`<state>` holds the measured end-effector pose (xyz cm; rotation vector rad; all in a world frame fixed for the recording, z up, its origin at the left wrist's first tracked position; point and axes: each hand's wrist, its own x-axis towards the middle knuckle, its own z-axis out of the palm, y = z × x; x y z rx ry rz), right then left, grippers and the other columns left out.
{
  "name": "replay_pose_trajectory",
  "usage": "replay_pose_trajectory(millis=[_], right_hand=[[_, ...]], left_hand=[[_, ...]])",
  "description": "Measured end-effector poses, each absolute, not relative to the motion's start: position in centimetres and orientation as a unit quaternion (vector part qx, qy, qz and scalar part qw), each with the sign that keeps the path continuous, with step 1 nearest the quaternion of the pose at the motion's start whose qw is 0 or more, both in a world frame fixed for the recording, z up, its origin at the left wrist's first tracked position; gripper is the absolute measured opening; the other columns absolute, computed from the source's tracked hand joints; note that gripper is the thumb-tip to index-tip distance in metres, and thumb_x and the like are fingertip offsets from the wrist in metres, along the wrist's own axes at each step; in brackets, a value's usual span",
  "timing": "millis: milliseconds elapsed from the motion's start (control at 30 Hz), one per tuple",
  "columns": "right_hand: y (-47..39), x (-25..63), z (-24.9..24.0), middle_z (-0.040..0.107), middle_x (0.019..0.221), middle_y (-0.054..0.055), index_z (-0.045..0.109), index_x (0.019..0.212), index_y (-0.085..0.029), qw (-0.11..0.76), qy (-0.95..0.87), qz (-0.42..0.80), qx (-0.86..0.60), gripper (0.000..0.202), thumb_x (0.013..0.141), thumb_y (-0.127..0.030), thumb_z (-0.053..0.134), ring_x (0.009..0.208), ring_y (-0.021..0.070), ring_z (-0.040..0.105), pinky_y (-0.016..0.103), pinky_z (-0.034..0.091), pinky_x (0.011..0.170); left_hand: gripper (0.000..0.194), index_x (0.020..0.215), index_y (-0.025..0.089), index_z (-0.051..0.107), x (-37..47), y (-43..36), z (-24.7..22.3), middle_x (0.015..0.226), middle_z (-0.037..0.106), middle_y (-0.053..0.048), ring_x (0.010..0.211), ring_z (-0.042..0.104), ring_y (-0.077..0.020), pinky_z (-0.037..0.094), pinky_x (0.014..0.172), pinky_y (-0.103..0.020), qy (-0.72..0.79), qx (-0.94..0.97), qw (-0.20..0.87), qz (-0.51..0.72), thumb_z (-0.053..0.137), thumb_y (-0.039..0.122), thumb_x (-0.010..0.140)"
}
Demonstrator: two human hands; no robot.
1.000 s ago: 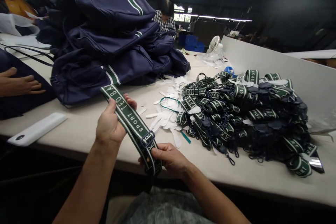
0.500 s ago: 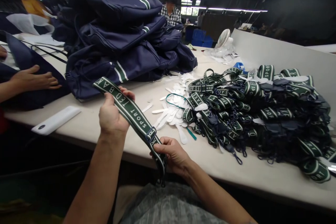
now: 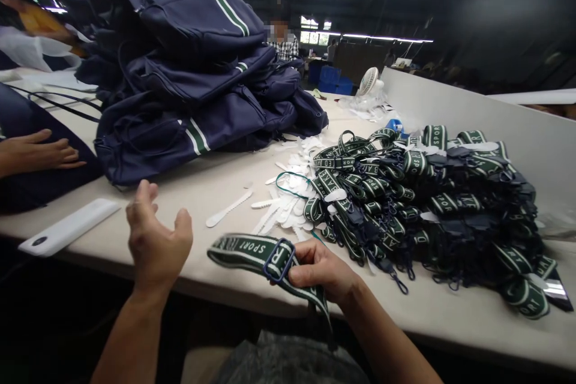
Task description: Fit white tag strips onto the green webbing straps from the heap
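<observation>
While my right hand pinches green strap beside its blue slide buckle, folded strap lies across near table edge, tail hanging over. My left hand hovers released, fingers spread, holding nothing, just left of strap. Right: heap of straps. Between heap and me: scattered white plastic strips. Behind: stack of navy bags. Far left: co-worker's hand on dark bag; white flat case near edge.

Bag factory: stacked bags, strap pile
</observation>
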<state>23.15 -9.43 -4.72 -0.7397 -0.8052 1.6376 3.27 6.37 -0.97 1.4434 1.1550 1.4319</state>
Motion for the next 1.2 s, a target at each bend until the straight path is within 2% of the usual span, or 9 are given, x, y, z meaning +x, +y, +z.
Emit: replay_pose_trajectory(millis=[133,233,400,467,600,767,933,1067,1200], right_hand=[[-8.4,23.9,-2.9,0.063,0.073,0.002,0.075,0.081,-0.011,0.556,-0.36,0.686,-0.301,0.038,0.064,-0.044,0.084,0.064,0.0109,0.052,0.022,0.039,0.06],[-7.3,24.0,-2.1,0.062,0.069,0.001,0.074,0.08,-0.012,0.577,-0.363,0.67,-0.293,0.036,0.066,-0.044,0.083,0.06,0.0104,0.051,0.023,0.04,0.058],[-6.1,23.5,-2.0,0.056,0.06,-0.002,0.068,0.07,-0.013,0.629,-0.33,0.632,-0.31,0.032,0.07,-0.043,0.081,0.049,0.0064,0.04,0.021,0.037,0.051],[-5.9,23.0,-2.4,0.055,0.061,-0.002,0.067,0.072,-0.013,0.641,-0.314,0.618,-0.33,0.031,0.072,-0.041,0.08,0.05,0.0053,0.039,0.019,0.034,0.05],[-5.5,21.1,-4.0,0.053,0.065,-0.003,0.067,0.084,-0.014,0.62,-0.312,0.626,-0.355,0.033,0.079,-0.046,0.073,0.054,0.0055,0.039,0.017,0.032,0.051],[-4.8,18.8,-5.9,0.051,0.072,-0.002,0.063,0.082,-0.015,0.663,-0.316,0.549,-0.399,0.032,0.082,-0.047,0.069,0.065,0.0087,0.043,0.02,0.036,0.061],[-4.4,17.9,-6.5,0.042,0.066,-0.004,0.055,0.072,-0.017,0.709,-0.278,0.455,-0.462,0.036,0.083,-0.049,0.067,0.061,0.0092,0.033,0.022,0.031,0.054],[-4.1,16.7,-7.0,0.04,0.068,-0.003,0.054,0.075,-0.018,0.747,-0.228,0.398,-0.481,0.034,0.086,-0.049,0.063,0.064,0.011,0.034,0.023,0.034,0.057],[-4.2,15.8,-7.5,0.049,0.08,0.0,0.061,0.08,-0.019,0.733,-0.273,0.345,-0.519,0.022,0.09,-0.039,0.059,0.076,0.0139,0.046,0.025,0.043,0.073]], left_hand=[[0.074,0.14,0.025,0.05,2.4,2.6,-0.5,0.137,0.058,-0.012,0.137,0.04,-0.0362,0.023,0.119,-0.049,0.282,0.656,0.606,0.351,0.076,0.042,0.073],[0.092,0.143,0.026,0.046,2.9,0.7,-1.6,0.138,0.056,-0.014,0.134,0.043,-0.0376,0.031,0.115,-0.048,0.208,0.663,0.693,0.19,0.083,0.053,0.063],[0.028,0.098,0.021,0.071,5.6,-0.7,-3.8,0.092,0.071,-0.01,0.09,0.066,-0.0268,0.052,0.086,-0.036,0.334,0.665,0.617,0.257,0.062,0.045,0.086],[0.032,0.088,0.019,0.07,6.5,-0.8,-4.0,0.084,0.071,-0.009,0.082,0.066,-0.025,0.052,0.081,-0.034,0.384,0.621,0.609,0.309,0.061,0.049,0.085],[0.042,0.103,0.019,0.068,7.5,-0.1,-4.2,0.087,0.072,-0.005,0.077,0.066,-0.0217,0.052,0.074,-0.031,0.439,0.493,0.623,0.419,0.068,0.054,0.079],[0.047,0.116,0.02,0.063,8.1,0.1,-5.5,0.098,0.071,-0.004,0.087,0.066,-0.0202,0.051,0.082,-0.029,0.394,0.463,0.667,0.431,0.065,0.053,0.083],[0.057,0.124,0.018,0.058,7.8,-1.8,-6.6,0.118,0.067,-0.011,0.111,0.061,-0.0274,0.05,0.093,-0.034,0.383,0.518,0.681,0.347,0.049,0.062,0.089],[0.064,0.137,0.022,0.047,7.7,-2.8,-7.4,0.139,0.055,-0.01,0.133,0.046,-0.0275,0.038,0.11,-0.031,0.335,0.591,0.655,0.33,0.059,0.058,0.084],[0.057,0.132,0.025,0.052,7.1,-2.5,-8.6,0.134,0.059,-0.008,0.131,0.048,-0.0259,0.037,0.11,-0.031,0.404,0.587,0.62,0.329,0.058,0.057,0.085]])
